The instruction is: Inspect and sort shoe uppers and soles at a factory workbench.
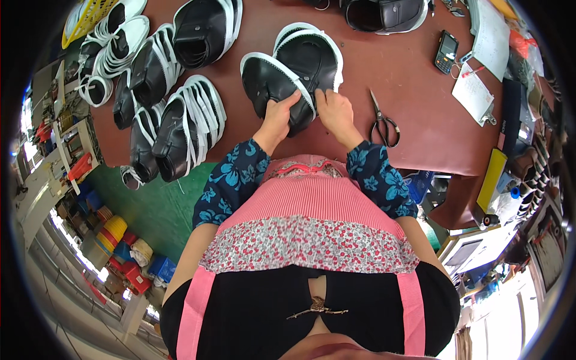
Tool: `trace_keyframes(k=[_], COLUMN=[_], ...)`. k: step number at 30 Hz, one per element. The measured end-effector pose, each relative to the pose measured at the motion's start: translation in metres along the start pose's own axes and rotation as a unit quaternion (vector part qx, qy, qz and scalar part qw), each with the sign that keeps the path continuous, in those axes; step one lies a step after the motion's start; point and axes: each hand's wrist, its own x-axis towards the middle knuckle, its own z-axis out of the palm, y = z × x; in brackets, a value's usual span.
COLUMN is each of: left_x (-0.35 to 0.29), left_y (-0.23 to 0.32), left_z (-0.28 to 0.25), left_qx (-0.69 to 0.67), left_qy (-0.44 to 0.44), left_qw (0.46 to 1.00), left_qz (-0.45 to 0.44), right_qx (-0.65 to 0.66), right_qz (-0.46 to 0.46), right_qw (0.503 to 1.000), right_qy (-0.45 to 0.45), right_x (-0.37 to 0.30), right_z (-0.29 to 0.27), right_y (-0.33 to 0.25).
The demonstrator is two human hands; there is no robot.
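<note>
A black leather shoe upper (pixel 264 78) with a white edge is tilted up in front of me. My left hand (pixel 278 120) grips its near part, thumb laid over the dark leather. More black uppers with white edges (pixel 312 55) lie stacked just behind and right of it. My right hand (pixel 337 115) is closed with its fingertips pinched at the near part of these black pieces. Its fingers partly hide what they hold, but it appears to be the near edge of the stacked upper. Black-handled scissors (pixel 384 127) lie right of my right hand, blades pointing away.
Bundles of black uppers with white edges (pixel 195 120) cover the left of the brown table (pixel 420 135). Another dark upper (pixel 384 17) lies at the far edge. On the right are a handheld keypad device (pixel 446 53), papers (pixel 474 93) and a red pen (pixel 474 72).
</note>
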Motion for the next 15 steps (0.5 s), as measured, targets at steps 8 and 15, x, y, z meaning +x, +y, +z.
trace_keyframes(k=[8,15], left_x=[0.007,-0.077], left_y=[0.015,0.016], left_z=[-0.003,-0.033], left_qx=[0.003,0.162], left_qy=[-0.031,-0.069], left_qw=[0.999,0.984], left_qz=[-0.032,-0.029], right_qx=[0.185,0.266], right_qz=[0.098,0.036], right_qw=[0.977,0.955], right_qy=[0.036,0.126], right_x=[0.004,-0.016], right_z=[-0.028,-0.044], right_y=[0.036,-0.034])
